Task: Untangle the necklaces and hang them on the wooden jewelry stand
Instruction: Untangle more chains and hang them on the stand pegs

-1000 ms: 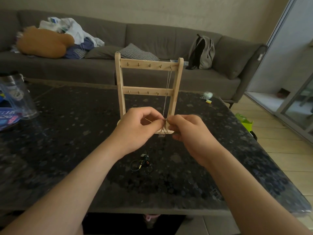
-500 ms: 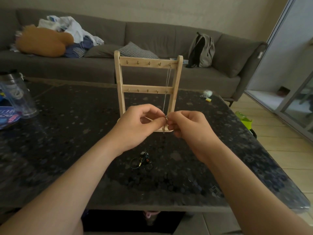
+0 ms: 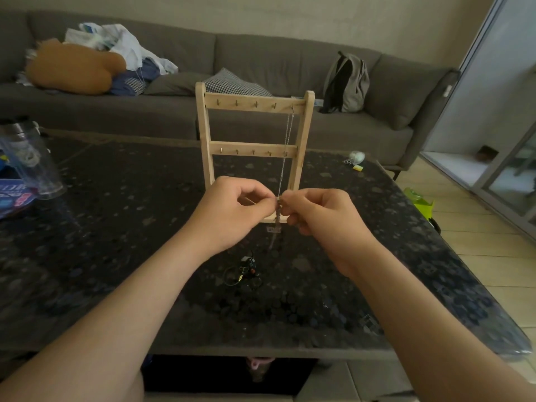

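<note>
Long grey fabric sofa (image 3: 261, 53) far behind the hands, grey backpack (image 3: 346, 82) on it to their right; clear plastic cup (image 3: 29, 163) well off the left hand's side on dark speckled stone table (image 3: 116, 227). Small dark tangle of jewellery (image 3: 245, 269) lies on the table between the wrists. Light wooden two-bar jewelry stand (image 3: 203, 134) upright just behind the hands, which hide part of its base. Thin silver chain necklace (image 3: 285, 152) hangs from the top bar's rightmost hook down to the fingertips. Left hand (image 3: 232, 210) and right hand (image 3: 316, 213) both curled, pinching the chain where they meet; possibly a gold strand in the left too, too fine to tell
</note>
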`<state>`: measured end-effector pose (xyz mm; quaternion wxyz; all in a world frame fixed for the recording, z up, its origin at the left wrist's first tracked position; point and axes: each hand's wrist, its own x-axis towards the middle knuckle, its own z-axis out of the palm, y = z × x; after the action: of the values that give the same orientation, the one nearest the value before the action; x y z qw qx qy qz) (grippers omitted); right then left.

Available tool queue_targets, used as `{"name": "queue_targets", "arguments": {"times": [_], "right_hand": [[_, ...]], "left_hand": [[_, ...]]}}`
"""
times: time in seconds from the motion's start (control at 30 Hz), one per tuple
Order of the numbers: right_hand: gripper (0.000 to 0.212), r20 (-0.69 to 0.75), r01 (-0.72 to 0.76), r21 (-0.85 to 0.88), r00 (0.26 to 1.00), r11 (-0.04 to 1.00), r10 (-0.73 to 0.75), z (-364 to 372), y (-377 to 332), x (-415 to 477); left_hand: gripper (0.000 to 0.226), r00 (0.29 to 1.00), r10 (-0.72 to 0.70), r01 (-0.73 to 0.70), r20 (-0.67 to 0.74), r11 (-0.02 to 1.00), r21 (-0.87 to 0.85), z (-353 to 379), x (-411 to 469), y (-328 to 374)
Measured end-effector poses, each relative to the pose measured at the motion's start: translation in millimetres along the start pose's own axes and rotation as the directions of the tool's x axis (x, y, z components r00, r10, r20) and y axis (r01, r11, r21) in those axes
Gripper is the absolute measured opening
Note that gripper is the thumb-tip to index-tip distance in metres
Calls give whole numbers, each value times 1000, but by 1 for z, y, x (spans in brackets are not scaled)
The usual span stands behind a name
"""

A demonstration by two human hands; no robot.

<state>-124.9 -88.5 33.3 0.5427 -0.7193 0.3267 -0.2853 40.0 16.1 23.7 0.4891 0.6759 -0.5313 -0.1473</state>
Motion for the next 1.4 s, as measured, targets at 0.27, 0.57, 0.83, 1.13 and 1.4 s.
{"name": "queue_targets", "arguments": {"times": [0.27,0.57,0.83,1.13,1.4], "right_hand": [[10,-1,205,-226,978,952,-211,1,6,3],[15,33,223,-295,974,929,-224,-1,8,5],[19,61,248,-318,969,915,-241,-3,8,6],[12,116,240,-440,971,865,-210,2,9,2],[12,79,272,-470,961,840,-267,3,2,1]], "left_hand": [[8,999,26,-24,-38,998,53,0,-1,-2],[9,1000,24,-24,-19,1000,6,-1,-2,0],[15,999,-5,7,37,997,-78,-5,-4,4],[8,1000,2,3,-29,987,163,0,-5,3],[7,995,-78,71,68,992,106,0,-4,6]]}}
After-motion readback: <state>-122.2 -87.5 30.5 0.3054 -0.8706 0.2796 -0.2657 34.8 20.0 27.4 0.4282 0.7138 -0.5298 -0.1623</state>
